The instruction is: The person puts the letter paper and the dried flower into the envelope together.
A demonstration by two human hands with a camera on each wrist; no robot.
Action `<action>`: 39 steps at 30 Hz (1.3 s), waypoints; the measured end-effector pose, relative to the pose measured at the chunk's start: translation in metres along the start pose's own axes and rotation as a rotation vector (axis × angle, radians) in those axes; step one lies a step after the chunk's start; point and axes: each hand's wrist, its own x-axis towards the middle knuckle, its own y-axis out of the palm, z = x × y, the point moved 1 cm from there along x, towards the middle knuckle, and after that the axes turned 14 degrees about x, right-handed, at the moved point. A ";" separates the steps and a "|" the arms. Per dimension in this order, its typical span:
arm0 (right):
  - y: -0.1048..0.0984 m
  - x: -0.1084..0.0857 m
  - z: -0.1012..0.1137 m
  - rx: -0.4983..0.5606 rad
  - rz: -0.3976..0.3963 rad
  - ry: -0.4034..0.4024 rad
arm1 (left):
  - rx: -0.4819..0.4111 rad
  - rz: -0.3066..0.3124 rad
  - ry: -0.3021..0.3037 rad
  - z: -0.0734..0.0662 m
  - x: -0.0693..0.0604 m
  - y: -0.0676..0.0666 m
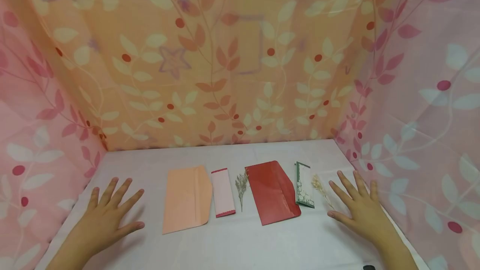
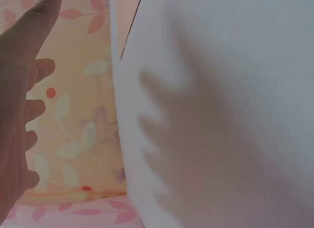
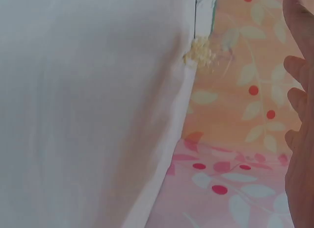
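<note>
My left hand (image 1: 106, 216) hovers with spread fingers over the left of the white table, left of a peach envelope (image 1: 183, 201). On the other side my right hand (image 1: 361, 211) is spread as well, holding nothing, its thumb close to a pale yellow dried flower sprig (image 1: 318, 184). Between the hands lie a pink-edged white folded card (image 1: 223, 193), a grey-green dried sprig (image 1: 241, 184), a red envelope (image 1: 271, 195) and a green-bordered folded card (image 1: 304, 186). In the left wrist view a corner of the peach envelope (image 2: 127, 17) shows, with the hand's shadow beside it.
Leaf-patterned cloth hangs as an orange back wall (image 1: 225, 74) and pink side walls (image 1: 423, 116) around the white tabletop (image 1: 232, 249). A small black object (image 1: 369, 267) shows at the bottom edge, near the right forearm.
</note>
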 end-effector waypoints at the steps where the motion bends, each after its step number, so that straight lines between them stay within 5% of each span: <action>1: 0.002 0.002 0.002 0.010 -0.006 -0.004 | 0.000 -0.003 0.002 0.000 0.000 0.000; 13: 0.012 0.010 0.016 0.006 -0.004 -0.006 | 0.002 -0.041 0.016 -0.001 0.006 0.003; 28: 0.009 0.021 0.020 -0.043 -0.008 -0.019 | 0.021 -0.017 0.020 -0.002 0.012 0.002; 39: 0.013 0.038 0.035 -0.042 -0.009 -0.027 | -0.011 -0.028 0.027 -0.011 0.025 -0.006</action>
